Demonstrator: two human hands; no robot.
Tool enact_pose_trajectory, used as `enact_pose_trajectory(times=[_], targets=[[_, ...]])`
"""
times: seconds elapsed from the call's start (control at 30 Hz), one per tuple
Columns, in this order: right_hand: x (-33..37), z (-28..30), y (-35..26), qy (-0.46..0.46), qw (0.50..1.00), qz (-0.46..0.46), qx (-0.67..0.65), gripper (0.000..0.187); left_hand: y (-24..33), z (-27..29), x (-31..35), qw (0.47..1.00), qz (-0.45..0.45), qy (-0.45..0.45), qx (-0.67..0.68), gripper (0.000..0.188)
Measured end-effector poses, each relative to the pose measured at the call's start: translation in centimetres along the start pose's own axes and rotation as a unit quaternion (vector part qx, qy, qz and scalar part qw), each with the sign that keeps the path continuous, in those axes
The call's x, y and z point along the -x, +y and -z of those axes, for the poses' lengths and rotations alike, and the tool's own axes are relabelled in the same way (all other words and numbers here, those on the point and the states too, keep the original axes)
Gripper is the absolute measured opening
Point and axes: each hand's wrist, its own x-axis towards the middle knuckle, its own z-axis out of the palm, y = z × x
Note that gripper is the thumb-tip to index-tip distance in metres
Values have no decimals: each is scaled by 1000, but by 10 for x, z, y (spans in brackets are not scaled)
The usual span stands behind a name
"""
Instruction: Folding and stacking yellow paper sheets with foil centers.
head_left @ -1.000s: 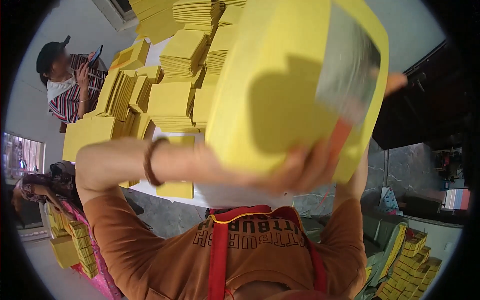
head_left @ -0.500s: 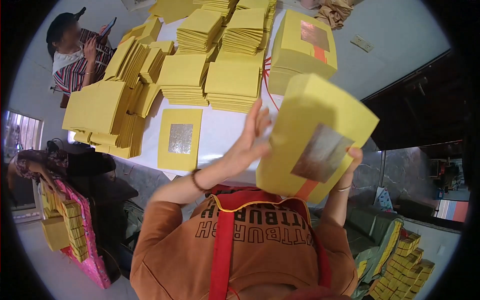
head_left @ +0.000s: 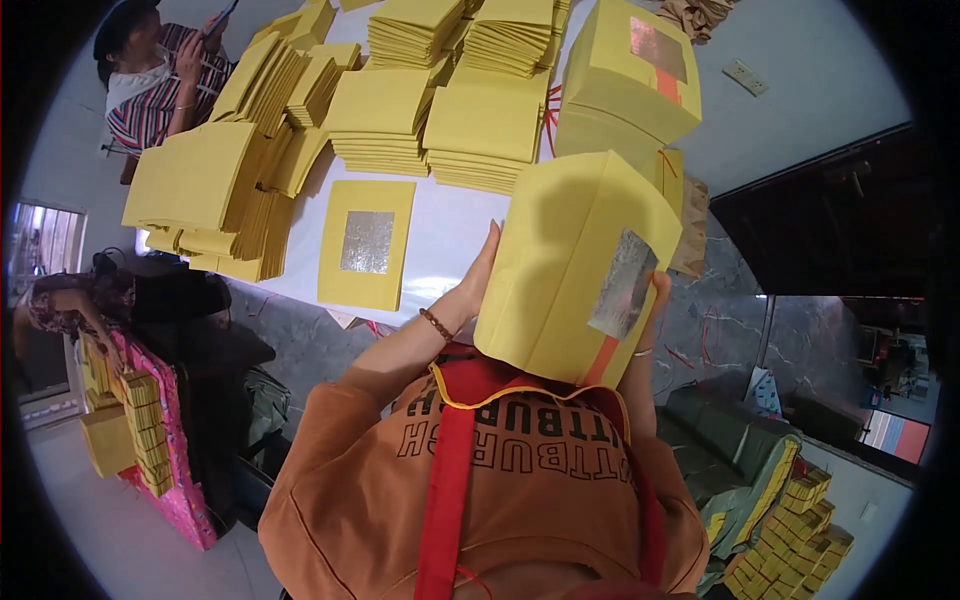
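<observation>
Between my hands, in front of my chest, is a thick bundle of yellow paper (head_left: 545,255). Its one face bears a silver foil square (head_left: 624,285) with an orange strip below it. My left hand (head_left: 482,272) presses against the bundle's left side, most of its fingers hidden behind it. My right hand (head_left: 656,292) grips the right edge, thumb beside the foil. A flat yellow sheet or thin pile with a silver square (head_left: 367,243) lies on the white table, left of my left hand.
Several folded yellow paper stacks (head_left: 378,105) fill the table's far and left parts. Another large yellow bundle (head_left: 625,75) stands at the far right, near red strings. A person (head_left: 165,85) holding a phone sits far left; another is at a pink table (head_left: 165,440). Yellow bundles (head_left: 790,540) are piled lower right.
My left hand, apart from the bundle with fingers spread before, now rests against its left side. The bundle has moved slightly left and turned, so its foil face points more to the right.
</observation>
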Motion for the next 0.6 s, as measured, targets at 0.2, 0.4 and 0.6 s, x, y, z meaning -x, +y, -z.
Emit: enact_pose_trajectory(times=[0.2,0.4,0.6], targets=[[13,-47,2,51,974,-74,207,38,25,6,-4,975,-30,-53,-213,69],[0,-29,23,80,966,-117,217,40,8,19,-11,975,-39,18,-216,77],[-1,-35,30,71,967,-86,229,40,-5,-22,11,945,-96,92,-299,97]])
